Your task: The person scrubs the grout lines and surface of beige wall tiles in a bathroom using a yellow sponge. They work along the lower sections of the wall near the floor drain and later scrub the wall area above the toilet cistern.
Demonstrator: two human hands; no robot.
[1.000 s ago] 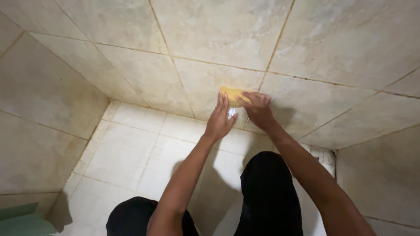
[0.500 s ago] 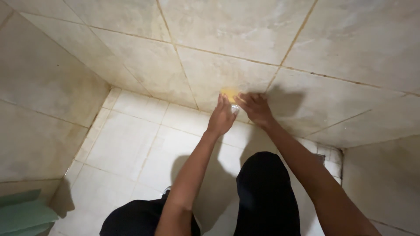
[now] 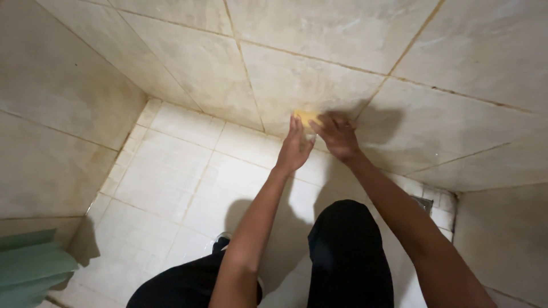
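- Right hand [image 3: 338,137] pressed on the yellow sponge [image 3: 306,117], fingers spread and closed over its right side, pinning it flat to the wall tile [image 3: 297,80]
- Left hand [image 3: 294,149] raised just beside it, fingers straight and together; fingertips seem to touch the sponge's left edge, but I cannot tell whether they grip it or only steady it
- Sponge sits low on the wall, just above the joint with the floor tiles [image 3: 188,171], right of a vertical grout line [image 3: 245,68]
- My judgement: sponge is light and soft, gives under my palm, likely slick if wet; best held across its short edges, thumb on one side and fingers on the other, so it does not skid out along the glazed tile
- Grout looks stained brown; tile face dull and streaked
- My knees in black trousers [image 3: 348,251] below; floor drain [image 3: 423,203] by the right wall; green object [image 3: 28,265] at the lower left corner
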